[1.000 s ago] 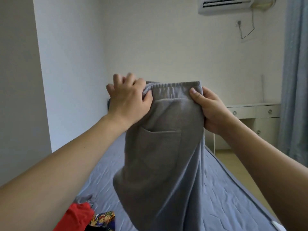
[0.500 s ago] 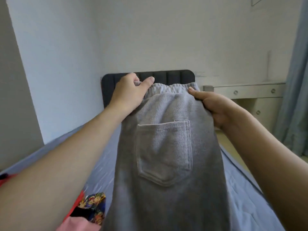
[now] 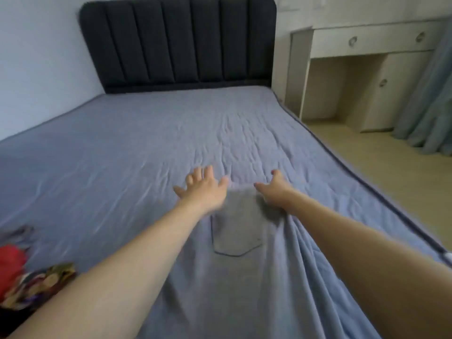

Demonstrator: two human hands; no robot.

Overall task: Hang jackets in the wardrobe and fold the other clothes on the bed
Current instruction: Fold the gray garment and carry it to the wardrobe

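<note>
Head view is taking in the bed point(image 3: 122, 148), its blue sheet wrinkling. The grey trousers point(image 3: 234, 231) are lying flat on it, pocket up. Both hands, 2 of them, are spreading fingers apart at the waistband, left hand point(image 3: 203, 189), right hand point(image 3: 275, 192), gripping nothing.

grey trousers point(image 3: 237, 231) cropped below, waistband blurred

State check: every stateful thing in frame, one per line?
Grey knit sweatpants: spread flat on bed, patch pocket up.
Left hand: open, fingers spread, at waistband.
Right hand: open, at waistband.
Red garment: crumpled, unfolded.
Multicoloured print garment: crumpled, unfolded.
White desk drawers: closed.
</note>
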